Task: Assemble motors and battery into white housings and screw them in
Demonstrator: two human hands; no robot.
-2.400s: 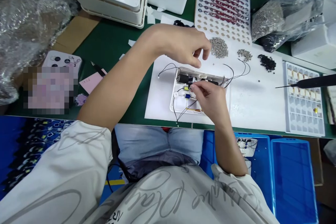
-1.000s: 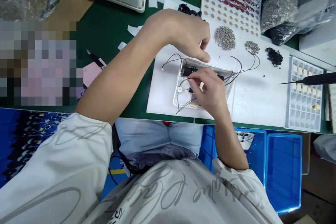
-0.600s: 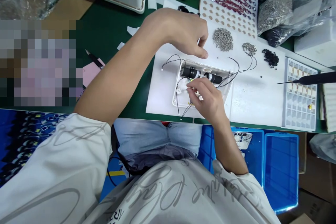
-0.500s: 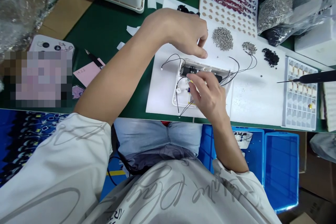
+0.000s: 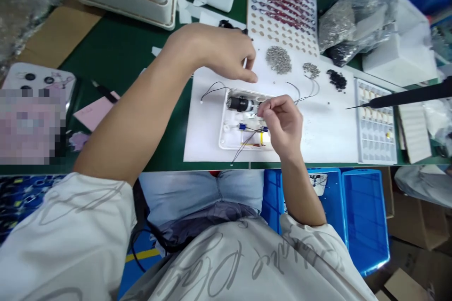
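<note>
A white plastic case (image 5: pixel 223 138) lies open on a white work sheet (image 5: pixel 201 127). Inside are a black cylindrical part (image 5: pixel 240 103), small blue parts (image 5: pixel 242 126), a part with yellow edging (image 5: pixel 261 138) and thin black wires (image 5: pixel 243 147). My right hand (image 5: pixel 284 127) is over the case's right side, thumb and fingers pinched beside the cylinder's right end; what they hold is hidden. Above the case's far edge hovers my left hand (image 5: pixel 229 56), loosely curled, thumb and forefinger apart, with nothing visible between them.
Piles of small metal screws (image 5: pixel 278 60) and black pieces (image 5: pixel 336 80) lie behind the case. A pen-like tool with a thin tip (image 5: pixel 406 98) juts in from the right over a compartment tray (image 5: pixel 376 143). White bins (image 5: pixel 155 14) stand at the back left.
The view has shifted, moving the scene mostly left. My right hand has turned and moved rightward relative to the case, uncovering more of its inside. My left hand stays over the far edge.
</note>
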